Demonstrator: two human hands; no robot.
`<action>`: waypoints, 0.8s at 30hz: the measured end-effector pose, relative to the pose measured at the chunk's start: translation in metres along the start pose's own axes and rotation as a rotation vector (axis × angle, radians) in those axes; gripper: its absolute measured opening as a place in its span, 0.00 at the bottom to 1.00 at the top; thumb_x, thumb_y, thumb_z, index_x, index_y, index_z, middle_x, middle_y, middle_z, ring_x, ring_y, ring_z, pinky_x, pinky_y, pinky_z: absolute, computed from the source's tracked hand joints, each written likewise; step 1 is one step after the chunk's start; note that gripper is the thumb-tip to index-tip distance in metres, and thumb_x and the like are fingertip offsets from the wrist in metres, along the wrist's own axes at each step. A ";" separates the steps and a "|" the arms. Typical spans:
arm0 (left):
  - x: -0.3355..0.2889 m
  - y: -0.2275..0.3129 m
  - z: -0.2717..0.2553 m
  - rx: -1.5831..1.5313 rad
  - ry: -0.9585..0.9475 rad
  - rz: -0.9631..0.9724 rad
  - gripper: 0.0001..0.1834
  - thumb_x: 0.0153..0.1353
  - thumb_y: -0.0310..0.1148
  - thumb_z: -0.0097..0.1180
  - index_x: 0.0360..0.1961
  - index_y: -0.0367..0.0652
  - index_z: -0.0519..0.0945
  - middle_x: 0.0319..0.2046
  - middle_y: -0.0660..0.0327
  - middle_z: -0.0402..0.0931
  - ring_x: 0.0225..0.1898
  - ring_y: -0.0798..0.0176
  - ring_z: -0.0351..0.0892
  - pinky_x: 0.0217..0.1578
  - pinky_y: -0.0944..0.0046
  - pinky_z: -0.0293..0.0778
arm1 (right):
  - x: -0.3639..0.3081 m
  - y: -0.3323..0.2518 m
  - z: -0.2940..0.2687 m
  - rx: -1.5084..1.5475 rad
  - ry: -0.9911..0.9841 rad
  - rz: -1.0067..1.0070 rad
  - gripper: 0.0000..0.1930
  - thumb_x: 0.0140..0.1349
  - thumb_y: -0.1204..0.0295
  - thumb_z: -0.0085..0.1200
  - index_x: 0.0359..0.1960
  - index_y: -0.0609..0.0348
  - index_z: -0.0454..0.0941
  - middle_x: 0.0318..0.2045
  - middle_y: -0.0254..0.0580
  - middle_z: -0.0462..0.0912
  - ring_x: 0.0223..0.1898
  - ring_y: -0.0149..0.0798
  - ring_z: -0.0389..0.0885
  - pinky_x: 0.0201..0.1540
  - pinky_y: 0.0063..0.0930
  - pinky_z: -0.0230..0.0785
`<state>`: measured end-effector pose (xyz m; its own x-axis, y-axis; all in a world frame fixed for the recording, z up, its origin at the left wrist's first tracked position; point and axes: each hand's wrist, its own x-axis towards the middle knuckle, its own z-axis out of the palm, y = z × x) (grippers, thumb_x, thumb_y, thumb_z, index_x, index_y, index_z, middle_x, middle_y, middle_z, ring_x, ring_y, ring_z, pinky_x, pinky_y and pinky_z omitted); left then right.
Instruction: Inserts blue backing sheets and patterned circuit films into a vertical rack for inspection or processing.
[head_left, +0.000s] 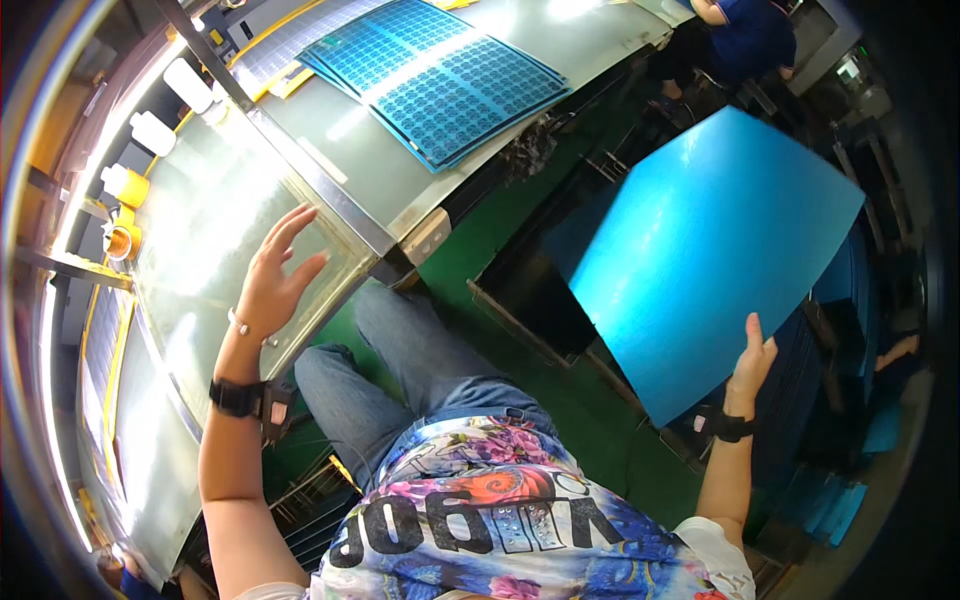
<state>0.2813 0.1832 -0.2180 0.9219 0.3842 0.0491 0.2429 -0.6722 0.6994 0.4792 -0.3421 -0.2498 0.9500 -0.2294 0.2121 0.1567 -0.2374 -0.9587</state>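
My right hand [750, 368] grips the near edge of a large, plain, shiny blue sheet [715, 240], its thumb on top and the other fingers partly hidden beneath. The sheet is held out to my right, off the table and tilted. My left hand [280, 275] is raised over the lit glass worktop [200, 235], fingers apart and holding nothing. A metal frame bar [320, 180] runs just beyond that hand. Farther off on the table lies a stack of blue patterned sheets [435, 80].
White bottles [153, 133], a yellow bottle [125, 185] and a tape roll [120, 242] line the worktop's left side. A socket box [426, 236] sits at the table corner. A dark rack [540, 285] stands under the blue sheet. Another person [750, 40] sits at far right.
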 end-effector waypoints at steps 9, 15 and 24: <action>-0.048 -0.037 0.000 0.191 0.227 -0.084 0.26 0.53 0.31 0.55 0.55 0.44 0.68 0.60 0.52 0.59 0.62 0.51 0.56 0.59 0.55 0.56 | 0.016 0.051 0.042 -0.152 -0.066 0.109 0.12 0.60 0.72 0.48 0.37 0.72 0.74 0.33 0.38 0.78 0.33 0.31 0.73 0.40 0.27 0.63; -0.076 -0.063 0.015 0.425 0.184 -0.254 0.40 0.51 0.55 0.55 0.62 0.50 0.60 0.66 0.54 0.45 0.67 0.48 0.38 0.59 0.35 0.37 | 0.031 0.104 0.108 -0.473 -0.088 0.114 0.14 0.55 0.69 0.53 0.33 0.72 0.76 0.30 0.54 0.81 0.33 0.45 0.80 0.37 0.36 0.66; -0.092 -0.088 0.020 0.623 0.114 -0.345 0.36 0.54 0.55 0.47 0.64 0.55 0.58 0.67 0.60 0.44 0.68 0.51 0.35 0.61 0.38 0.31 | 0.006 0.135 0.221 -0.986 -0.120 0.155 0.17 0.54 0.62 0.50 0.26 0.70 0.76 0.31 0.63 0.78 0.38 0.62 0.75 0.43 0.47 0.66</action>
<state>0.1811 0.1939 -0.2985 0.7326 0.6806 -0.0031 0.6730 -0.7237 0.1530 0.5656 -0.1670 -0.4203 0.9703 -0.2405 0.0255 -0.2133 -0.9010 -0.3777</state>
